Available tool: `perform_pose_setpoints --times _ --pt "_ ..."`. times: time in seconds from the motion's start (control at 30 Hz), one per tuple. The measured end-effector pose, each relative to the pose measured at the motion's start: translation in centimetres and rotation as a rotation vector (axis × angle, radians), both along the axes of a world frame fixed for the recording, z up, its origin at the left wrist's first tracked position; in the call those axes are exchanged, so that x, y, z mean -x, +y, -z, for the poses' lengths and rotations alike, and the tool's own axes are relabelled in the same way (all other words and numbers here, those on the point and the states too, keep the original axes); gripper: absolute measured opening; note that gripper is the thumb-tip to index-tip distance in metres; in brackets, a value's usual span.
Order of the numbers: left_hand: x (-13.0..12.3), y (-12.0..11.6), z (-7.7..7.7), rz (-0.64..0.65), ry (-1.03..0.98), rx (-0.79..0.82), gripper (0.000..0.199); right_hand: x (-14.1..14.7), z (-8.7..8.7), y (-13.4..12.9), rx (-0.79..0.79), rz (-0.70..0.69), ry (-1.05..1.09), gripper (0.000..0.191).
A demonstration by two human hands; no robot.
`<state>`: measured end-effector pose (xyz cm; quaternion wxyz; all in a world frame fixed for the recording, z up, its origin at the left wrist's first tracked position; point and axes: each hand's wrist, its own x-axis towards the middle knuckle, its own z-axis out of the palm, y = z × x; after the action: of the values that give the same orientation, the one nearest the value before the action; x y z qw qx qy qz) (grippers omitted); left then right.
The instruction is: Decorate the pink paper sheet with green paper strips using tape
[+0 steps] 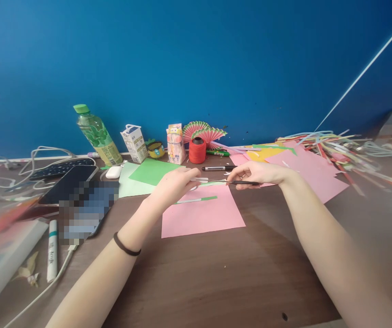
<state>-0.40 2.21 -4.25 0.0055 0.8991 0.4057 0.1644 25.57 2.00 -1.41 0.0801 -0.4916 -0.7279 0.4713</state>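
Note:
My right hand (250, 174) is closed around the black handle of a pair of scissors (244, 182), seen edge-on with the thin blades pointing left. Facing it, my left hand (178, 184) pinches a narrow whitish paper strip (203, 180) that reaches toward the blades. Whether the blades touch the strip I cannot tell. Below both hands lies a pink paper sheet (203, 218), with a green-and-white strip (196, 200) across its upper part. A green sheet (151, 171) and a pale green sheet (127, 184) lie partly under my left hand.
Along the blue wall stand a green-capped bottle (98, 136), a carton (134, 143), a decorated box (175, 143), a red thread spool (197, 151) and folded paper fans (204, 133). Phones (69, 184), cables and a marker (52, 250) lie left; pink sheets (308, 171) and loose strips (346, 155) lie right.

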Motion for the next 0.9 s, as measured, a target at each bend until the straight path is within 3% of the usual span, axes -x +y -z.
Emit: perform_pose_setpoints --times 0.23,0.4,0.5,0.63,0.77,0.9 --pt "0.4 0.1 -0.3 -0.024 0.013 -0.018 0.017 0.2 -0.5 -0.2 -0.026 -0.010 -0.154 0.037" --pt "1.2 0.0 -2.0 -0.131 -0.146 0.005 0.019 0.0 -0.6 -0.3 -0.134 0.144 -0.184 0.031" --pt "1.1 -0.2 -2.3 -0.153 -0.331 0.157 0.020 -0.3 -0.2 0.1 -0.228 0.316 -0.217 0.027" --pt "0.6 -0.4 -2.2 -0.167 -0.527 0.366 0.027 -1.3 1.0 1.2 -0.260 0.489 -0.510 0.017" --pt "0.4 -0.1 -1.8 -0.174 -0.723 0.663 0.027 -2.9 2.2 2.1 -0.201 0.522 -0.696 0.014" --pt "0.4 0.3 -1.3 -0.129 -0.984 0.994 0.036 -3.9 3.0 2.5 -0.186 0.524 -0.739 0.014"
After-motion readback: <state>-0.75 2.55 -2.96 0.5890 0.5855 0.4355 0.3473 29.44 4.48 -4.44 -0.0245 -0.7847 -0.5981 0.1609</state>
